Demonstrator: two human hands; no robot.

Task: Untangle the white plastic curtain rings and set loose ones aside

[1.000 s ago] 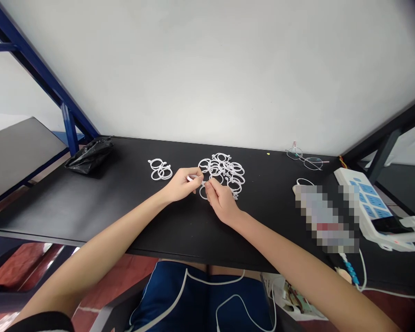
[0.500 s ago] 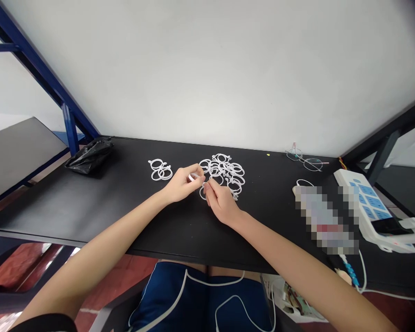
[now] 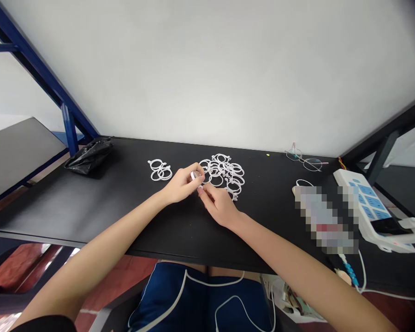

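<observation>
My left hand (image 3: 186, 182) is closed, with a white curtain ring (image 3: 194, 175) gripped between thumb and curled fingers. Close against it, my right hand (image 3: 218, 201) pinches at a small white piece (image 3: 200, 186) just below that ring; the fingers hide most of it, and I cannot tell whether it joins the ring. Behind and right of my hands, several white curtain rings with small eyelets lie in an overlapping pile (image 3: 234, 171). To the left, a smaller group of 3 such rings (image 3: 157, 174) rests flat on the black table (image 3: 131, 203).
A crumpled black plastic bag (image 3: 90, 157) lies at the table's left end. On the right are eyeglasses (image 3: 302, 158), a blurred-out phone-like object (image 3: 323, 219) on a cable and a white power strip (image 3: 370, 205). A white wall (image 3: 207, 83) stands behind.
My right hand has shifted slightly left and down, its fingertips now under the left hand's ring. The held ring has turned a little. Both ring groups on the table stay put.
</observation>
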